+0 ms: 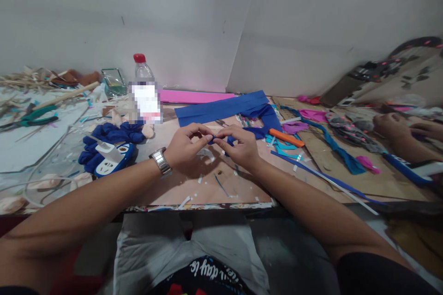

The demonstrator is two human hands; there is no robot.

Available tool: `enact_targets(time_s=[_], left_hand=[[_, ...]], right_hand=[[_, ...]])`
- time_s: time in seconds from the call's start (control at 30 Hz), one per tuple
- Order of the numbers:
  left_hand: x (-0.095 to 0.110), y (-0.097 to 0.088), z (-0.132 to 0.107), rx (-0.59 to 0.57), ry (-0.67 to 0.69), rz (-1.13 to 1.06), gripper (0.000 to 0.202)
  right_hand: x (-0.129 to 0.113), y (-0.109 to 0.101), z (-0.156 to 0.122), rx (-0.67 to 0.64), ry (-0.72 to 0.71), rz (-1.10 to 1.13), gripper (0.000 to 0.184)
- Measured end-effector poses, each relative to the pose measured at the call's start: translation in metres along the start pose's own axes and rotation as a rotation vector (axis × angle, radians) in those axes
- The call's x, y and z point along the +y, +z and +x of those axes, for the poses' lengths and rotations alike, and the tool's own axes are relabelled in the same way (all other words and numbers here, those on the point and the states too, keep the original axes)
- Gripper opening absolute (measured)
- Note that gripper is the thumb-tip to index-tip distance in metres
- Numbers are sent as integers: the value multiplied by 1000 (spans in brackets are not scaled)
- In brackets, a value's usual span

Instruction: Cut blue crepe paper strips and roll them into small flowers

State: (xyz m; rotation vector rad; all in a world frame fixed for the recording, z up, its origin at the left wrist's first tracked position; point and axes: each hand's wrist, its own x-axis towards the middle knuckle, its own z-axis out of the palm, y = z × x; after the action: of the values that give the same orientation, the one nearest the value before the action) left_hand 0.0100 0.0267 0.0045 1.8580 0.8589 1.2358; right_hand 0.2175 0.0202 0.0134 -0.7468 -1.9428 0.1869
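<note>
Both hands meet over the middle of the table, fingertips close together. My left hand (189,144), with a metal watch on its wrist, pinches the end of a dark blue strip (213,139). Opposite it, my right hand (242,147) pinches the same strip between thumb and forefinger. Part of the strip is hidden by the fingers of the right hand. Behind the hands lies a flat blue cloth band (223,108), and a crumpled blue length (268,120) lies at its right. An orange cutter knife (286,138) is right of my right hand.
A blue and white power strip (116,159) with a plugged-in charger sits at left, against bunched blue fabric (110,133). Behind it stands a red-capped bottle (140,58). Green-handled pliers (38,116) lie far left. At right, another person's hands (392,129) work near grey braided material (349,131).
</note>
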Motion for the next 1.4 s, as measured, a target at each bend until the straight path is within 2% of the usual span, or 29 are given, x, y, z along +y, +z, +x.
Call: enact_targets(time_s=[0.23,0.43,0.7,1.03,1.2,1.4], left_hand=[[3,-2,0,9,27,44,23],[3,-2,2,-40,-21,-17,30],[-3,0,3,-32,-65,-89,28],[3,0,4,-51,-76,-100,28],[-2,1,6,-35,-134,-174,28],[-1,0,4,-36,-102,-147,30]], right_hand=[[2,1,-2,-15,18,-38,16],[4,0,-3,-29,40,-38,20],[0,1,-1,-25,11,-44,11],[3,2,-3,-19,41,-61,20],[1,2,-1,-25,59,-73,16],[2,1,-1,-19,23,-76,16]])
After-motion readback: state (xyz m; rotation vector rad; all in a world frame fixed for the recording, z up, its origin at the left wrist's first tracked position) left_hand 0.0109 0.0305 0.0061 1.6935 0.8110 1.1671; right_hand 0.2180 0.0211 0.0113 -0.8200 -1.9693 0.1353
